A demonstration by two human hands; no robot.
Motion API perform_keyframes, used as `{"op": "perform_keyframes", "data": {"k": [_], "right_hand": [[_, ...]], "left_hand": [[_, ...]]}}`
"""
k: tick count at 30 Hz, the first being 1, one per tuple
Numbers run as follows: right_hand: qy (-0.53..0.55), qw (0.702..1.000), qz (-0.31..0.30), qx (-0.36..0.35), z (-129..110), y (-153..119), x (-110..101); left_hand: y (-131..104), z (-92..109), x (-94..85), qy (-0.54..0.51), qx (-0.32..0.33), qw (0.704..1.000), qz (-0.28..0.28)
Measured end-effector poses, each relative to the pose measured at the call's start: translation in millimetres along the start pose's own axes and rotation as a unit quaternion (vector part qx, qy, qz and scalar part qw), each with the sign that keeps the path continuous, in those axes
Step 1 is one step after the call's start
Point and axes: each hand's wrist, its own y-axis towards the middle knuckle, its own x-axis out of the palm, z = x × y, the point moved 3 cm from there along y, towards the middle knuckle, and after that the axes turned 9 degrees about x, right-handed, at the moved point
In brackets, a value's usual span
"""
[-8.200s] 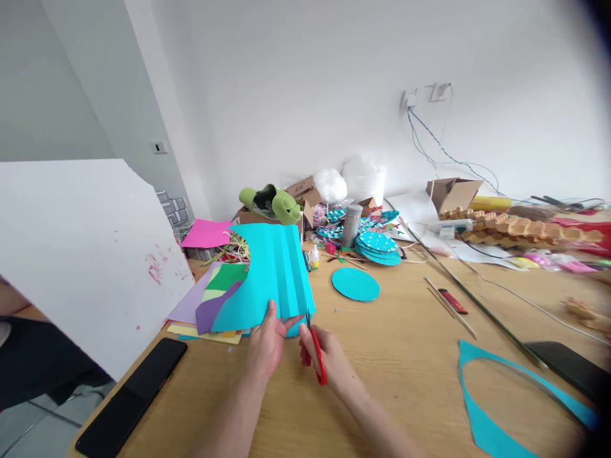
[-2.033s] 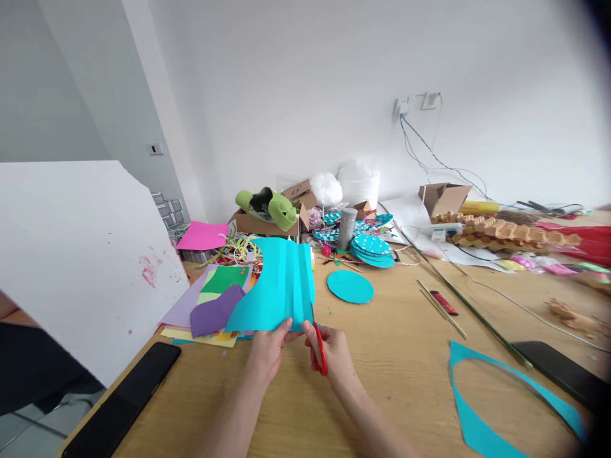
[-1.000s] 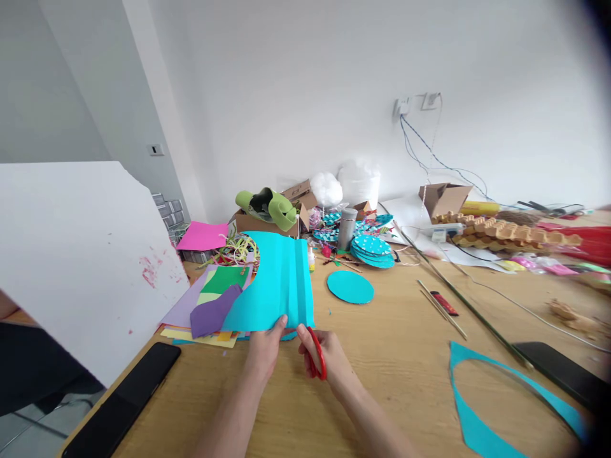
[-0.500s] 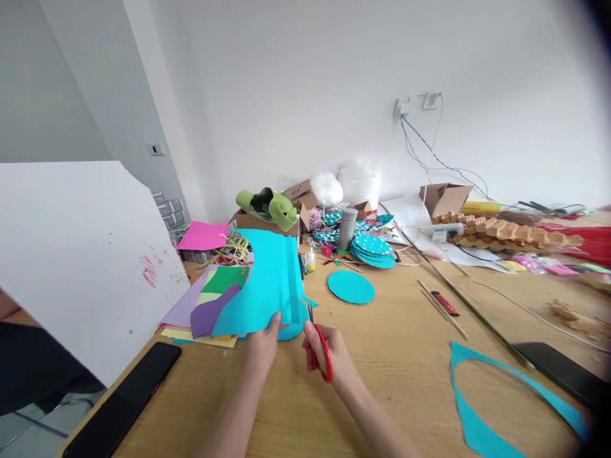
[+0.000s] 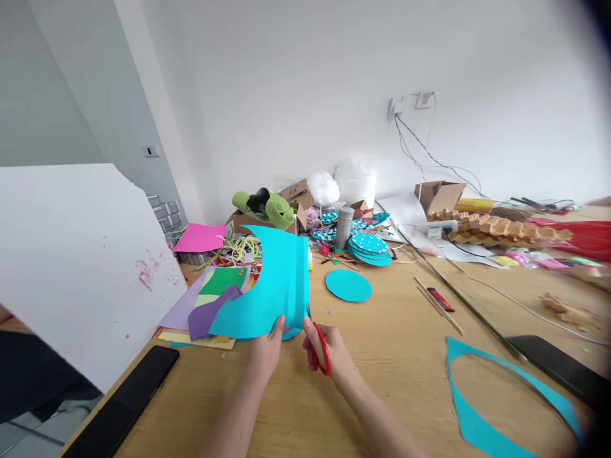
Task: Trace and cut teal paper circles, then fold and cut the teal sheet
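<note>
My left hand (image 5: 268, 346) grips the lower edge of a turquoise paper sheet (image 5: 273, 286), thumb on top, holding it upright above the table. A large curved piece is cut away from the sheet's left side. In my right hand (image 5: 329, 350) is a pair of red-handled scissors (image 5: 323, 356), the fingers wrapped round the handles. Its blades point up at the sheet's lower right corner; whether they touch the paper I cannot tell. Partly hidden under the sheet lies another turquoise piece. A turquoise paper disc (image 5: 348, 285) lies flat just beyond my right hand.
On the right lie a turquoise offcut (image 5: 458, 394), thin sticks (image 5: 439, 305) and a red cutter (image 5: 442, 300). A black phone (image 5: 128, 397) rests at the left edge beside a white board (image 5: 86, 254). Polka-dot discs (image 5: 368, 248) and a grey can (image 5: 344, 228) stand further back.
The turquoise sheet has shifted slightly right and turned, now covering more of the piece beneath and the small bottle behind. The scissors remain in my right hand near its corner.
</note>
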Motion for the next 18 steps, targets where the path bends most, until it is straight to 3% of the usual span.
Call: {"op": "perform_keyframes", "data": {"k": [13, 18], "right_hand": [[-0.007, 1.0, -0.009, 0.012, -1.6, 0.1, 0.1], [0.0, 1.0, -0.009, 0.016, -0.2, 1.0, -1.1]], "left_hand": [[-1.3, 10.2, 4.8, -0.059, -0.064, 0.995, -0.045], [-2.3, -0.8, 8.4, -0.081, -0.082, 0.992, -0.051]]}}
